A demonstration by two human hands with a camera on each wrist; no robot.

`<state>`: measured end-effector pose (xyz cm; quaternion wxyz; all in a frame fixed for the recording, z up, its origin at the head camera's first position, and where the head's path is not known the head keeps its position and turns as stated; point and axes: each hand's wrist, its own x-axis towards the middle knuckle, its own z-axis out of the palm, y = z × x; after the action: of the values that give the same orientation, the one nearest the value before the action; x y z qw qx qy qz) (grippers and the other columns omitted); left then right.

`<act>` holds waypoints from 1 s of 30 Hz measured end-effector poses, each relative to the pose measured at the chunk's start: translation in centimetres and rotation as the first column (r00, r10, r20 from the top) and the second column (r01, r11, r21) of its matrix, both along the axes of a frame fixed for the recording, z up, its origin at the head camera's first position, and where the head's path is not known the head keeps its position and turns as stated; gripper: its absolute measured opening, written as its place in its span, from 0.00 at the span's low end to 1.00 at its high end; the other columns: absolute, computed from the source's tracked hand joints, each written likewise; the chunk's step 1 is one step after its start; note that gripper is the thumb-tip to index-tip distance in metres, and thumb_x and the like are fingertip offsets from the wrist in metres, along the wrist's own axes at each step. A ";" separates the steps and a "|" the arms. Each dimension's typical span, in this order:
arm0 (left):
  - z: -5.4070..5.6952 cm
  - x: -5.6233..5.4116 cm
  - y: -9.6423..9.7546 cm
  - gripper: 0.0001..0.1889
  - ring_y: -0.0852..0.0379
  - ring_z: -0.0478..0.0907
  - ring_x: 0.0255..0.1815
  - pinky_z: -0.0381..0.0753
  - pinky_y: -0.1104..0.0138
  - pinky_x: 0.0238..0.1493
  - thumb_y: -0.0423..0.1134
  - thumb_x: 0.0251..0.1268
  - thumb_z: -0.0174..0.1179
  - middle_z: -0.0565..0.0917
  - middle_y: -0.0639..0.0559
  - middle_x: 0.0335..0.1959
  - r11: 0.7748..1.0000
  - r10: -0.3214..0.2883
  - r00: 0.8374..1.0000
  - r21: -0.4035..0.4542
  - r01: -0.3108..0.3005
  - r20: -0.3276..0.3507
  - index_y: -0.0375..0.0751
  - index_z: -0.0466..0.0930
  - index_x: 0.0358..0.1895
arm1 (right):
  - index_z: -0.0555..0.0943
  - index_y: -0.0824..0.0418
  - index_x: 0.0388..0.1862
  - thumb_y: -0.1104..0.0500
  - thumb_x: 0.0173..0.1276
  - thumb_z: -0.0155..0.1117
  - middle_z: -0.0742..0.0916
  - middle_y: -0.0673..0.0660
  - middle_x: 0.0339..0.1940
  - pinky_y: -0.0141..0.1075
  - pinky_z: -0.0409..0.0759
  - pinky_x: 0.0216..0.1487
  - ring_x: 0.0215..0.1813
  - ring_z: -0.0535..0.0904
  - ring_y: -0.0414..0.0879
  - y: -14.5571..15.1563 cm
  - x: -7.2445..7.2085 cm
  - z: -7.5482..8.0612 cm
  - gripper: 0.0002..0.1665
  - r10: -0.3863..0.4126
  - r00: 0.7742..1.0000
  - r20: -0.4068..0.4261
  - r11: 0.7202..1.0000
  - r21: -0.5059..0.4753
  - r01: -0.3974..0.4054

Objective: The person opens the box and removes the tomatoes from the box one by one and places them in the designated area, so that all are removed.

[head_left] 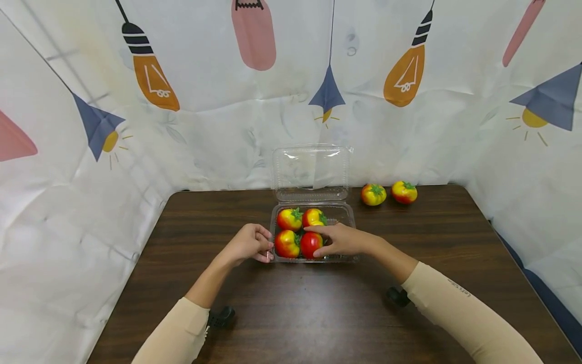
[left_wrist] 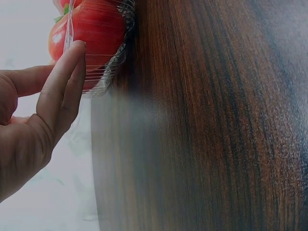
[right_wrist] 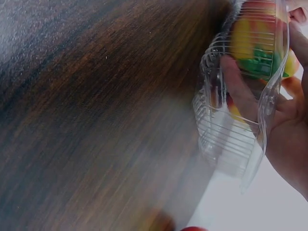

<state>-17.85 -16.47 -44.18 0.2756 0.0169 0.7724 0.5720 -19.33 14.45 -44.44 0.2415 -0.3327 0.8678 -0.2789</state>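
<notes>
A clear plastic clamshell box lies open on the table, its lid raised behind it. Four would be too exact; several red-and-yellow tomatoes with green tops fill its left and middle. My left hand pinches the box's left rim, fingertips at the edge in the left wrist view. My right hand reaches into the box and holds the front right tomato between thumb and fingers. In the right wrist view the thumb shows through the ribbed wall, beside a green top.
Two more tomatoes, one nearer the box and one farther right, sit at the table's back edge. A white patterned cloth hangs behind the dark wooden table. Black wrist straps are on both arms.
</notes>
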 end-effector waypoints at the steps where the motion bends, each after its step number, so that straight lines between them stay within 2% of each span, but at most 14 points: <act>1: 0.0 0.0 0.0 0.13 0.52 0.88 0.25 0.92 0.61 0.32 0.23 0.71 0.59 0.87 0.38 0.31 1.000 0.000 1.000 -0.001 0.000 -0.001 0.21 0.70 0.54 | 0.65 0.51 0.81 0.39 0.71 0.69 0.86 0.52 0.56 0.39 0.81 0.53 0.45 0.78 0.43 0.0 0.0 0.0 0.45 0.000 1.000 -0.002 1.000 -0.002 0.000; 5: -0.1 0.0 0.0 0.14 0.52 0.88 0.25 0.92 0.61 0.32 0.23 0.71 0.59 0.87 0.39 0.30 1.000 0.004 1.000 0.000 -0.004 0.000 0.21 0.71 0.54 | 0.66 0.51 0.81 0.40 0.71 0.69 0.86 0.53 0.56 0.41 0.82 0.55 0.47 0.79 0.44 -0.1 0.0 0.0 0.44 -0.004 1.000 0.005 1.000 -0.009 0.004; 10: -0.1 0.0 -0.1 0.13 0.52 0.88 0.25 0.92 0.60 0.32 0.23 0.71 0.59 0.87 0.39 0.30 1.000 0.003 1.000 0.006 -0.003 0.001 0.21 0.70 0.54 | 0.67 0.50 0.80 0.39 0.71 0.68 0.85 0.55 0.63 0.51 0.81 0.63 0.59 0.80 0.51 0.1 0.0 0.1 0.43 -0.013 1.000 0.009 1.000 0.006 0.013; 13: 0.0 0.0 -0.1 0.13 0.52 0.88 0.25 0.92 0.60 0.32 0.23 0.71 0.59 0.87 0.39 0.31 1.000 0.005 1.000 0.006 -0.005 0.001 0.21 0.71 0.54 | 0.67 0.51 0.80 0.39 0.72 0.68 0.84 0.56 0.65 0.49 0.81 0.65 0.59 0.80 0.49 0.1 -0.1 0.2 0.43 -0.006 1.000 0.002 1.000 0.009 0.006; 15: 0.0 0.1 -0.1 0.13 0.52 0.88 0.25 0.92 0.60 0.32 0.23 0.71 0.59 0.87 0.39 0.31 1.000 0.005 1.000 0.007 -0.005 0.001 0.21 0.70 0.54 | 0.68 0.52 0.79 0.39 0.72 0.68 0.84 0.56 0.64 0.45 0.83 0.62 0.55 0.81 0.46 0.2 -0.2 0.2 0.43 0.007 1.000 -0.005 1.000 -0.001 -0.007; 17: 0.0 0.0 -0.1 0.14 0.52 0.88 0.26 0.92 0.60 0.32 0.24 0.72 0.59 0.87 0.39 0.31 1.000 0.000 1.000 0.008 0.000 -0.001 0.20 0.70 0.55 | 0.68 0.53 0.79 0.40 0.72 0.68 0.84 0.56 0.65 0.44 0.83 0.62 0.54 0.81 0.45 0.3 -0.2 0.2 0.42 0.014 1.000 -0.007 1.000 -0.013 -0.014; 23: 0.1 0.1 -0.1 0.14 0.53 0.88 0.26 0.92 0.61 0.32 0.24 0.71 0.59 0.87 0.38 0.32 1.000 -0.004 1.000 0.010 0.004 0.003 0.20 0.70 0.55 | 0.68 0.53 0.79 0.41 0.72 0.68 0.78 0.58 0.73 0.50 0.81 0.69 0.66 0.79 0.51 0.6 -0.1 0.7 0.41 0.005 1.000 0.005 1.000 -0.031 -0.005; 30: 0.1 0.1 -0.1 0.14 0.52 0.88 0.25 0.92 0.61 0.31 0.23 0.71 0.60 0.87 0.38 0.31 1.000 -0.001 1.000 0.007 0.001 0.007 0.21 0.70 0.54 | 0.68 0.47 0.79 0.41 0.71 0.70 0.80 0.55 0.71 0.44 0.85 0.61 0.57 0.81 0.46 1.3 0.0 1.0 0.42 -0.017 0.999 0.032 0.999 -0.048 0.019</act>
<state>-17.78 -16.53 -44.09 0.2786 0.0162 0.7693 0.5748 -19.31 15.75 -43.42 0.2444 -0.3263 0.8599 -0.3072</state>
